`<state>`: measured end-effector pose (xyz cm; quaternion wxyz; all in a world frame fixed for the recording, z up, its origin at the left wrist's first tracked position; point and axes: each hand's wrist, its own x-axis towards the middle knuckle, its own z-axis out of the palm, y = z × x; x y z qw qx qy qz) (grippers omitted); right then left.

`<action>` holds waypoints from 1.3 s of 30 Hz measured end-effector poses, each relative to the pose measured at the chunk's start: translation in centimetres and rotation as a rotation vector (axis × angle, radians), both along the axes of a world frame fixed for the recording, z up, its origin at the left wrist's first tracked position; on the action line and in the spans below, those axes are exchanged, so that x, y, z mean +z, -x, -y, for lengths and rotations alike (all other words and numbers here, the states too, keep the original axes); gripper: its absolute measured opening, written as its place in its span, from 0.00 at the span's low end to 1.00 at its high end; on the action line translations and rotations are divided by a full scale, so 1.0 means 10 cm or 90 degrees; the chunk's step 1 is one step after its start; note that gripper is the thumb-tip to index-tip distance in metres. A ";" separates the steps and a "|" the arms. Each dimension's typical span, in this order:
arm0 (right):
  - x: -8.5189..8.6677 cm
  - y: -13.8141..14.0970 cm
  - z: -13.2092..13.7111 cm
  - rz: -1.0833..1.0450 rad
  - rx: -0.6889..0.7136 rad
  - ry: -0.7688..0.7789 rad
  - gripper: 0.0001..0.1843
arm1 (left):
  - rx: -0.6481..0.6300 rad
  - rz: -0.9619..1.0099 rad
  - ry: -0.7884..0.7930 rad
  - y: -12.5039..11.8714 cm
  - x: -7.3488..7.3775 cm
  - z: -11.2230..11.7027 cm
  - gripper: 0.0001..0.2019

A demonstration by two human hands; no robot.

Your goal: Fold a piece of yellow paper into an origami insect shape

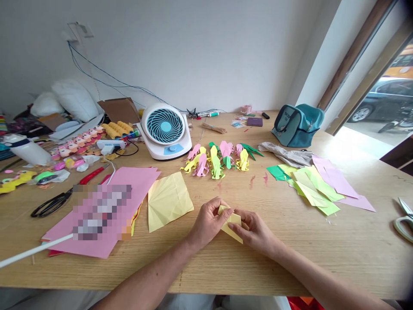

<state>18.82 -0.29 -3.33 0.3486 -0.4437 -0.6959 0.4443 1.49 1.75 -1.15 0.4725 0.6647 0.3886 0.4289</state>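
Note:
A small folded piece of yellow paper (pixel 231 224) lies between both hands near the table's front edge. My left hand (pixel 208 221) pinches its upper left part with curled fingers. My right hand (pixel 254 230) grips its right side, thumb on top. A creased yellow sheet (pixel 168 200) lies flat just left of my left hand. Beyond the hands stands a cluster of finished pink, yellow and green folded paper figures (pixel 219 160).
Pink paper sheets (pixel 129 185) and black scissors (pixel 51 204) lie at the left. A white and blue desk fan (pixel 165 129) stands behind. Green, yellow and pink sheets (pixel 318 185), a teal bag (pixel 297 125) and more scissors (pixel 405 219) are at the right.

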 end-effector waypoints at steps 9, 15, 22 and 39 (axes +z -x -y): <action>0.00 0.02 0.00 -0.043 -0.002 -0.015 0.20 | 0.018 0.048 0.019 0.00 0.01 0.01 0.15; -0.03 0.01 -0.02 -0.108 0.018 0.052 0.23 | -0.034 0.087 0.099 0.00 0.02 0.00 0.18; -0.06 0.01 -0.08 -0.201 -0.021 0.100 0.25 | 0.006 0.028 0.085 -0.03 -0.13 -0.03 0.14; -0.09 -0.01 -0.10 -0.262 0.031 0.128 0.21 | -0.017 0.083 0.089 -0.02 -0.06 -0.03 0.17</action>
